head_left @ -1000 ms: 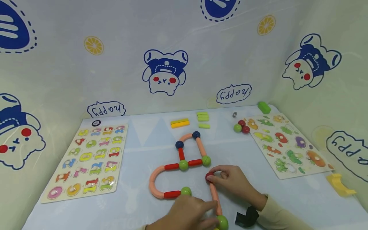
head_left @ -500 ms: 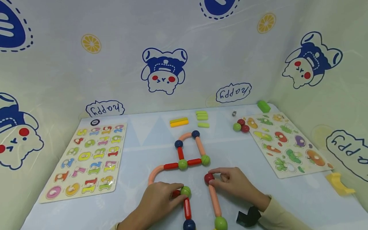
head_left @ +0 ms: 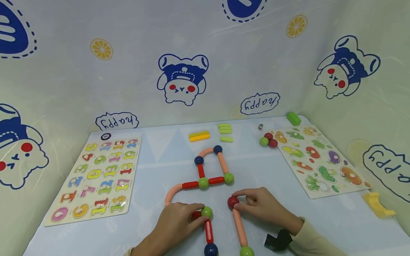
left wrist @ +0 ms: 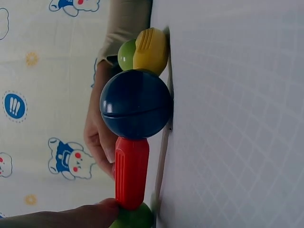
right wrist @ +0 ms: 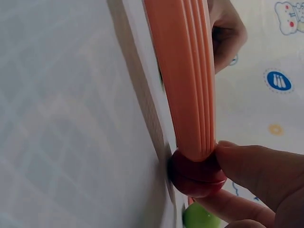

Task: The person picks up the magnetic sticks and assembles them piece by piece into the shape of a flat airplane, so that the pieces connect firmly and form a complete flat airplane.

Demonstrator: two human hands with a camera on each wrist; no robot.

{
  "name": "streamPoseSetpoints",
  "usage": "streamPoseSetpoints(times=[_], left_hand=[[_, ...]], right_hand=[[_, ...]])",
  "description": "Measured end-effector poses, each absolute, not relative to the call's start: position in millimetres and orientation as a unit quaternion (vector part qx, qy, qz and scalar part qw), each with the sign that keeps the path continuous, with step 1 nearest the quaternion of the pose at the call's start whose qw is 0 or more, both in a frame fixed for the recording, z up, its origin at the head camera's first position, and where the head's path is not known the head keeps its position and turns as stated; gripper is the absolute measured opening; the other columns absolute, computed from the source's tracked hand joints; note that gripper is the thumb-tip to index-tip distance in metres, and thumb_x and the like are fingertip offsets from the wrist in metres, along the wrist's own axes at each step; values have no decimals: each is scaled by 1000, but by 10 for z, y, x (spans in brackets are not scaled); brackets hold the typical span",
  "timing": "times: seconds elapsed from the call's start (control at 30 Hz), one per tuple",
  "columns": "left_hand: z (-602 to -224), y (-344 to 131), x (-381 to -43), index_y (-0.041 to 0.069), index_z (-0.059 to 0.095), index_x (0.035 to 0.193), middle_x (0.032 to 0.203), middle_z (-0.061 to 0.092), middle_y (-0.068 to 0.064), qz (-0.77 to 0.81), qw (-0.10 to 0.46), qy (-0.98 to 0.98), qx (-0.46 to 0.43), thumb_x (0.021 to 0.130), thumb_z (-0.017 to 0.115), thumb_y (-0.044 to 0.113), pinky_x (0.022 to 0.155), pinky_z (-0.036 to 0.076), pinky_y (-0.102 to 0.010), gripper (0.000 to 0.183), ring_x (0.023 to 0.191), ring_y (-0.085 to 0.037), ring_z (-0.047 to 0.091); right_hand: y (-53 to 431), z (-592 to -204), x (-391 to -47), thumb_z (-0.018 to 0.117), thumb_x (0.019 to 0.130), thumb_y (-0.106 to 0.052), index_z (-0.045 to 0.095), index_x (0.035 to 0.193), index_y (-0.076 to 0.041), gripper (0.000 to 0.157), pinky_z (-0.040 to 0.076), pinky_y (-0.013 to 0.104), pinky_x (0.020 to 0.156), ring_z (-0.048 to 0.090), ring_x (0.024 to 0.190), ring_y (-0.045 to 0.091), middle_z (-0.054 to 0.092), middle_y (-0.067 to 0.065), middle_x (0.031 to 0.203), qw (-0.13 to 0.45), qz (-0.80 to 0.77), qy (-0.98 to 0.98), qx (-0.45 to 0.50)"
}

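At the lower middle of the head view, my left hand (head_left: pixel 174 222) pinches a green ball (head_left: pixel 207 213) between thumb and fingers. From that ball a red rod (head_left: pixel 208 232) runs toward me to a dark blue ball (head_left: pixel 210 249). My right hand (head_left: pixel 264 208) holds a red ball (head_left: pixel 233 202) between thumb and index finger. A salmon-pink rod (head_left: pixel 239 227) joins this ball to another green ball (head_left: pixel 247 251) at the bottom edge. Close up in the right wrist view, the pink rod (right wrist: pixel 185 80) meets the red ball (right wrist: pixel 197 178). The left wrist view shows a yellow piece (left wrist: pixel 154 50) behind the blue ball.
Beyond my hands lies the joined outline of rods and balls, with a green ball (head_left: pixel 203 183) in it. A number board (head_left: pixel 96 177) lies left, a vegetable board (head_left: pixel 320 161) right. Loose balls (head_left: pixel 273 143), yellow rods (head_left: pixel 199 136) and a yellow arch (head_left: pixel 379 205) lie around.
My left hand has moved left from beside the pink rod to the green ball, uncovering the red rod and blue ball. My right hand has drawn the red ball and pink rod slightly nearer.
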State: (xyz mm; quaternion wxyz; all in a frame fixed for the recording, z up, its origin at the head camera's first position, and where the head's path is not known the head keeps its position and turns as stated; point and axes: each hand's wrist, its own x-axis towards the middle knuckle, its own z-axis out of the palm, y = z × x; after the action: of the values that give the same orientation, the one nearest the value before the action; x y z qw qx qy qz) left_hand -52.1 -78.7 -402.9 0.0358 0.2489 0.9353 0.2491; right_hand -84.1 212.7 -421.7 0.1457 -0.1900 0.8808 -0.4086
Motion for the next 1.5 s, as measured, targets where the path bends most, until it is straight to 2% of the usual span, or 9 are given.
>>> streamPoseSetpoints(times=[0.13,0.23,0.5,0.63,0.77,0.97,1.3,1.4,1.5], left_hand=[[-4022,-791,-528,20,71,109,48,38,20,251,37,935,247,82,65,52,48,36,-18,43,47,3,40],[-4012,-797,-539,20,71,109,48,38,20,256,37,934,245,82,65,52,48,36,-18,43,47,2,40],[-4005,-813,-559,22,70,111,48,39,18,262,45,933,243,82,65,52,47,34,-19,42,48,1,40],[-4011,-815,-558,22,70,112,48,39,18,267,51,931,242,82,65,51,48,35,-19,42,48,1,40],[-4023,-803,-549,23,71,111,48,40,19,275,55,929,240,81,65,52,48,34,-19,42,48,1,40],[-4031,-775,-537,24,70,112,46,38,17,279,63,928,237,81,64,52,46,33,-19,42,46,0,39],[-4024,-787,-538,25,70,112,45,36,15,275,58,929,238,82,63,53,45,31,-19,42,44,-1,38],[-4036,-788,-528,25,70,112,46,36,15,275,59,929,241,82,61,54,45,30,-19,42,44,0,38],[-4045,-784,-518,26,70,112,46,36,15,275,61,929,241,82,61,55,46,30,-19,43,45,0,38]], right_hand=[[2154,-4192,-914,64,82,-53,67,109,-33,34,27,20,42,32,42,4,34,-10,48,145,-397,885,-195],[2187,-4104,-1072,63,81,-54,68,110,-30,37,28,22,41,35,42,7,36,-9,48,113,-383,897,-191],[2185,-3887,-1928,65,84,-47,68,108,-25,33,32,27,41,43,47,21,43,3,54,3,-344,931,-123],[2106,-3909,-2343,66,86,-41,65,115,-25,33,34,28,43,44,50,23,45,5,58,5,-305,948,-95],[2049,-3987,-2587,65,86,-41,62,120,-22,40,34,28,45,44,50,22,45,5,59,12,-289,954,-77],[2003,-4059,-2705,67,84,-39,65,114,-19,37,34,29,49,46,57,23,48,6,64,17,-293,954,-57],[2009,-4155,-2803,67,85,-37,68,105,-19,28,44,33,70,50,83,23,60,2,93,37,-271,961,-25],[2045,-4154,-2742,67,85,-36,68,106,-18,28,44,33,66,51,81,23,60,3,90,33,-262,964,-27],[2094,-4116,-2593,67,85,-37,68,107,-19,29,42,31,57,51,70,22,57,4,77,14,-253,966,-43]])
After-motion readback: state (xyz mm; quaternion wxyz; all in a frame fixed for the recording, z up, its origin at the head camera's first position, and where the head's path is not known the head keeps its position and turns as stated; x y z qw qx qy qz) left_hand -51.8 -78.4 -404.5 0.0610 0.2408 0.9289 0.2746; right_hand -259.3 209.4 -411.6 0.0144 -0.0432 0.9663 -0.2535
